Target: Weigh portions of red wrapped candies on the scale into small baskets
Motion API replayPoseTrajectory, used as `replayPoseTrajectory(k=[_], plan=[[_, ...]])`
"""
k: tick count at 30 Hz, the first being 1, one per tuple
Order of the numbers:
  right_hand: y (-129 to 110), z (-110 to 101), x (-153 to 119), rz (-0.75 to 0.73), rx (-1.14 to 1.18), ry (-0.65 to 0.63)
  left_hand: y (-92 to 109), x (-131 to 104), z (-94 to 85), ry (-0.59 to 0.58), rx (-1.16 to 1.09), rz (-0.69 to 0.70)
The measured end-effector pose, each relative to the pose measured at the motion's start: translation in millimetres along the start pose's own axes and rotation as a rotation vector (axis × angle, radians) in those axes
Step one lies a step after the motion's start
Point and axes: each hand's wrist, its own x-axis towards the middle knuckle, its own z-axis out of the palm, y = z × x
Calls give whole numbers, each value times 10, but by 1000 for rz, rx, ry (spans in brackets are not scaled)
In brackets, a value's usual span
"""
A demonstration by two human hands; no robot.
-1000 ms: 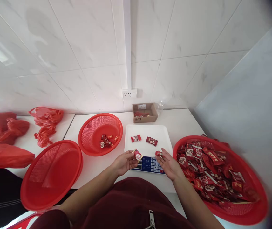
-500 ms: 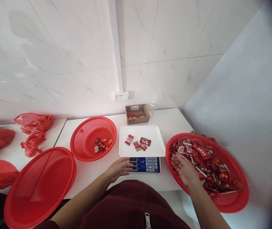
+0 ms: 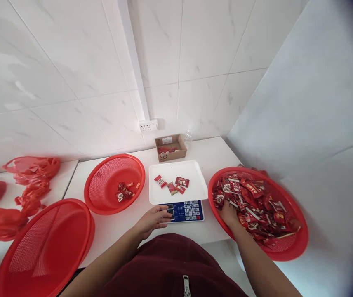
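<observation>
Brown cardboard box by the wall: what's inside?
The brown cardboard box holds some red-wrapped packets; its front wall hides whatever lies lowest.

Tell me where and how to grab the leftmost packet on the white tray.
Best pinch the leftmost packet by its far left end, coming from above with the left hand: it lies flat, that end free, while the other points toward the gold-edged packet.

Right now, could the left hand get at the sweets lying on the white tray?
Probably yes: the left hand looks empty and hovers just short of the white tray, and nothing appears to stand between it and the sweets.
</observation>
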Motion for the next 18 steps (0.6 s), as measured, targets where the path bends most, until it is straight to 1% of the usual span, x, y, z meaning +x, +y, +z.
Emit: replayPoseTrajectory(k=[5,7,10,14,18], plan=[[42,-85,-36,1,-95,-64,-17,-19,-22,-14,7,-16],[46,-91,-45,15,-91,-89,-23,-29,-49,-11,-10,-13],[47,-70,-39,30,-53,-81,-29,-33,-80,-2,-51,-17],[50,-53,-26,48,72,-63,-45,-23,-84,6,-85,-30],[54,-109,-42,87,336,-86,-51,-10,-82,-1,-78,-25]])
